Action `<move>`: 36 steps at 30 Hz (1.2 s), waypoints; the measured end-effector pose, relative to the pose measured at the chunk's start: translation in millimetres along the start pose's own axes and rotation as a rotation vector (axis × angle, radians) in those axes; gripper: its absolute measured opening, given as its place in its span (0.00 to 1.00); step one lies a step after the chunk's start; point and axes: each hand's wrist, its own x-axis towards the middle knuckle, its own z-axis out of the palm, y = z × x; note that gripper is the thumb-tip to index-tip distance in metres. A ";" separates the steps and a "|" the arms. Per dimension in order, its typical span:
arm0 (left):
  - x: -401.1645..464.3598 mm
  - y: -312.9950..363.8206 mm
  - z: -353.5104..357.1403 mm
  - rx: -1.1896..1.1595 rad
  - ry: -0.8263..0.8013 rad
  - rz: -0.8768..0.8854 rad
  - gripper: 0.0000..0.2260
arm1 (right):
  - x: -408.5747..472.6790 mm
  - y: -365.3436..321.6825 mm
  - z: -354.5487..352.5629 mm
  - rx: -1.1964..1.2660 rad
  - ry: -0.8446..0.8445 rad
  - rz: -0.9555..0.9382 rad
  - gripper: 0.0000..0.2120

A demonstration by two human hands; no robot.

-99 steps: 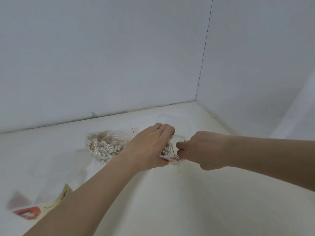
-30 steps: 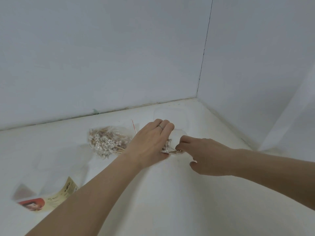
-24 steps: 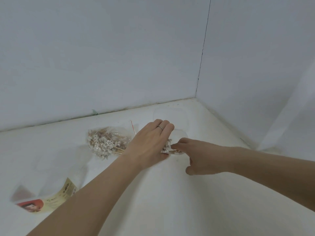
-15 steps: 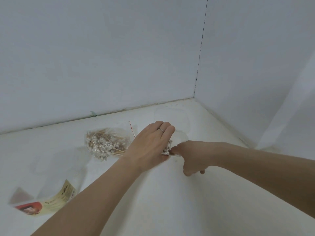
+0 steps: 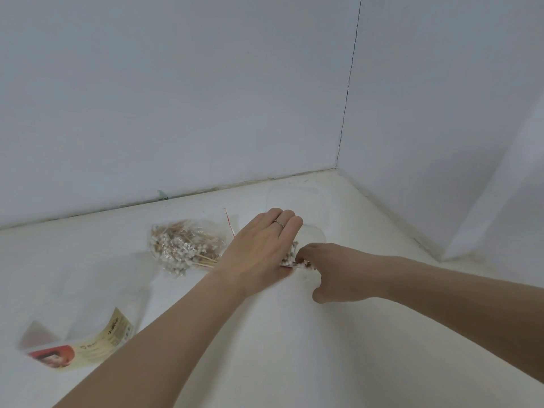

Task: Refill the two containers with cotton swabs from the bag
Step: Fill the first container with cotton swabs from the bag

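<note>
The left hand (image 5: 259, 250) reached palm-down across the white surface (image 5: 294, 334), fingers curled over a clump of cotton swabs (image 5: 291, 257). The right hand (image 5: 329, 269) pinched the same clump. A clear bag (image 5: 184, 248) of wooden-stemmed swabs lay just left. The transparent container (image 5: 316, 234) beneath was barely discernible.

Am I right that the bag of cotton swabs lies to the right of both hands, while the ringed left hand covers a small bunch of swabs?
Not quite: the head view shows the bag of cotton swabs to the left of both hands. The ringed left hand does cover a small bunch of swabs.
</note>
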 end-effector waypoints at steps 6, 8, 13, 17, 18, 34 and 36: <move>-0.8 0.4 1.7 -0.001 -0.004 -0.012 0.26 | 2.2 0.8 5.5 0.049 0.022 -0.024 0.22; -0.6 0.4 1.6 -0.001 -0.004 -0.017 0.26 | 1.7 1.8 6.8 0.067 0.026 -0.035 0.24; 0.0 1.0 2.7 -0.002 -0.002 -0.022 0.25 | -3.6 2.7 6.1 0.110 0.067 -0.034 0.20; 1.1 2.3 4.1 -0.022 0.011 -0.049 0.25 | -5.9 1.5 6.1 0.169 0.152 -0.030 0.18; 0.5 2.5 4.1 -0.027 0.014 -0.060 0.25 | -6.3 1.1 6.1 0.183 0.167 -0.025 0.19; -2.3 2.7 4.4 -0.073 0.008 -0.127 0.27 | -10.0 8.2 12.6 0.167 0.375 -0.110 0.11; -3.1 3.1 5.4 -0.098 0.011 -0.148 0.26 | -8.9 10.6 14.1 0.153 0.386 -0.118 0.14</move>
